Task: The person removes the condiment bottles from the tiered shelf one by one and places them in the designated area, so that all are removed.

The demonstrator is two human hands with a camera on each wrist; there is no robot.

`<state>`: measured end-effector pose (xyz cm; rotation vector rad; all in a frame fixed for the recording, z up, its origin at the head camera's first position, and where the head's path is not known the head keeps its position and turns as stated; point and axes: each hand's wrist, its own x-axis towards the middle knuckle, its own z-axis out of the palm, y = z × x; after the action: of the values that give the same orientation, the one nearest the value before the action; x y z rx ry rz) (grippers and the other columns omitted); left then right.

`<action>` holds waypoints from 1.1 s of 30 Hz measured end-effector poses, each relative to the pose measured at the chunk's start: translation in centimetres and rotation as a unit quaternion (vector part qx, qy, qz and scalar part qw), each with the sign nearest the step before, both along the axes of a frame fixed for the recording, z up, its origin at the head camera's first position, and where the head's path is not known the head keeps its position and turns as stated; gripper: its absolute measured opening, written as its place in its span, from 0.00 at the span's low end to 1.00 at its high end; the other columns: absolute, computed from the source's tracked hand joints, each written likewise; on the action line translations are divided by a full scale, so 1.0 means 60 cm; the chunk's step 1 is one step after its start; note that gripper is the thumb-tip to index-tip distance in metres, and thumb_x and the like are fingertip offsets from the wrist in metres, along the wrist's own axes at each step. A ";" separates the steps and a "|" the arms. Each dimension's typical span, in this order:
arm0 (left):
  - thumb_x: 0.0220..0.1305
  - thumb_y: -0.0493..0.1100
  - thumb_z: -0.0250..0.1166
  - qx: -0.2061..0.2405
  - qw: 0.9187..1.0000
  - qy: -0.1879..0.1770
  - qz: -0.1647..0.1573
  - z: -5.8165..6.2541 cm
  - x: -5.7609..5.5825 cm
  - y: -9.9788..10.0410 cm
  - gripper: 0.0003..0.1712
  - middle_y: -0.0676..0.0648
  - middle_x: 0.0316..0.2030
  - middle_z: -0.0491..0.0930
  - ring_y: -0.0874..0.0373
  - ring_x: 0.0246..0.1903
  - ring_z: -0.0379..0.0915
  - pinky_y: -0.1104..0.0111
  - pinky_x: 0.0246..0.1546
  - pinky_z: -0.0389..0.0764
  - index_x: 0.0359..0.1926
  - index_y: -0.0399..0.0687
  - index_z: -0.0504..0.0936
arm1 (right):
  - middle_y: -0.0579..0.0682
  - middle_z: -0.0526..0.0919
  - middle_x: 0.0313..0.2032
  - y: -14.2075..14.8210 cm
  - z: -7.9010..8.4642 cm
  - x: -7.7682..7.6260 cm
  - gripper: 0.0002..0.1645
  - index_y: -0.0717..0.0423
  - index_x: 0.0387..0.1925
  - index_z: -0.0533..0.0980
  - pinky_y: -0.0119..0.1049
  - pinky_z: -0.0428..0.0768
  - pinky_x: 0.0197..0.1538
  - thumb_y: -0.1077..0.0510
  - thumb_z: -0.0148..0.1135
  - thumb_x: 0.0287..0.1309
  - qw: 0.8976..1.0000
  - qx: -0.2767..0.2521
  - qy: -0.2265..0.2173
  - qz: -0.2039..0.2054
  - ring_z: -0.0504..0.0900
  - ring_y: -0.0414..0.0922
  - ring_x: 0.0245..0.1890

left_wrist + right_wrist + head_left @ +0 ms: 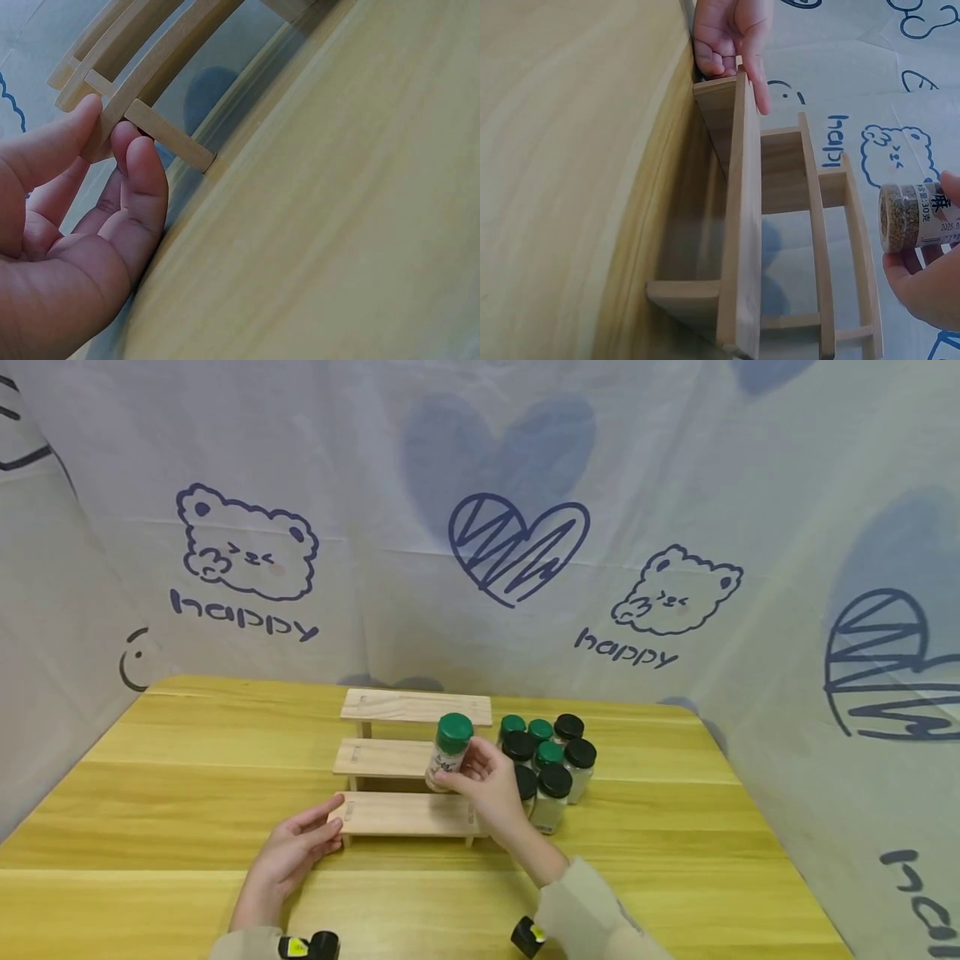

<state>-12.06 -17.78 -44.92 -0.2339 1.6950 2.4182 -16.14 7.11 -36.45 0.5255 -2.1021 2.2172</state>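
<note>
A small clear spice jar (454, 735) with a green lid and a white label is gripped in my right hand (495, 793). It hangs upright over the three-step wooden rack (408, 814), in front of the middle step's right part. In the right wrist view the jar (901, 217) shows brown grains inside and its base apart from the rack. My left hand (285, 856) holds the left end of the lowest step. Seen from the left wrist, the thumb (88, 120) lies on one face of that step and fingers are curled at the other.
Right of the rack stands a cluster of several spice jars (553, 789) with black or green lids, partly hidden by my right hand. The rack rests on a wood-grain table (187, 777). A printed cloth (375, 527) hangs behind the table and along its sides.
</note>
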 end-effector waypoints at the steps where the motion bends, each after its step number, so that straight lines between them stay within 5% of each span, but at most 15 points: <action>1: 0.56 0.31 0.61 0.000 1.000 0.000 0.000 0.000 0.000 0.000 0.16 0.48 0.60 0.59 0.62 0.32 0.71 0.70 0.40 0.76 0.36 0.60 0.80 | 0.62 0.76 0.45 0.003 -0.001 0.002 0.25 0.70 0.47 0.70 0.37 0.74 0.49 0.73 0.65 0.43 1.000 0.001 -0.003 -0.001 0.74 0.49 0.45; 7: 0.55 0.31 0.61 0.001 1.000 0.002 0.003 0.000 0.001 0.001 0.16 0.63 0.47 0.71 0.62 0.32 0.71 0.71 0.39 0.76 0.37 0.59 0.80 | 0.62 0.76 0.44 0.023 -0.008 0.016 0.24 0.71 0.45 0.70 0.37 0.74 0.49 0.73 0.65 0.42 1.000 0.008 -0.023 -0.005 0.75 0.49 0.44; 17: 0.55 0.31 0.61 0.004 1.000 0.003 0.001 -0.001 0.000 0.001 0.16 0.63 0.45 0.72 0.63 0.33 0.71 0.71 0.39 0.76 0.36 0.60 0.80 | 0.64 0.76 0.43 0.068 -0.020 0.034 0.25 0.72 0.45 0.69 0.35 0.76 0.46 0.76 0.63 0.41 1.000 0.012 -0.020 0.006 0.77 0.43 0.41; 24: 0.56 0.31 0.61 -0.003 1.000 -0.007 0.001 0.000 0.000 0.001 0.16 0.51 0.60 0.61 0.63 0.33 0.71 0.70 0.40 0.76 0.39 0.58 0.80 | 0.66 0.76 0.43 0.099 -0.028 0.047 0.27 0.74 0.47 0.67 0.34 0.76 0.45 0.76 0.63 0.41 1.000 0.022 -0.005 0.011 0.77 0.42 0.41; 30: 0.56 0.31 0.61 0.002 1.000 -0.006 -0.001 0.002 0.001 0.000 0.16 0.62 0.47 0.71 0.63 0.32 0.71 0.71 0.39 0.76 0.39 0.58 0.80 | 0.62 0.77 0.43 0.119 -0.028 0.063 0.29 0.73 0.48 0.67 0.35 0.76 0.46 0.75 0.65 0.40 0.999 0.029 -0.027 0.007 0.77 0.42 0.42; 33: 0.56 0.31 0.61 0.003 1.000 -0.003 -0.003 0.002 0.001 0.000 0.16 0.61 0.51 0.69 0.63 0.33 0.72 0.71 0.40 0.76 0.39 0.58 0.80 | 0.61 0.77 0.43 0.130 -0.028 0.069 0.29 0.74 0.48 0.66 0.35 0.76 0.46 0.75 0.64 0.40 0.999 0.029 -0.036 0.002 0.77 0.42 0.42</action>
<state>-11.98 -17.77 -44.77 -0.2338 1.6845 2.4153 -11.98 14.91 -38.16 0.4597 -2.2091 2.2149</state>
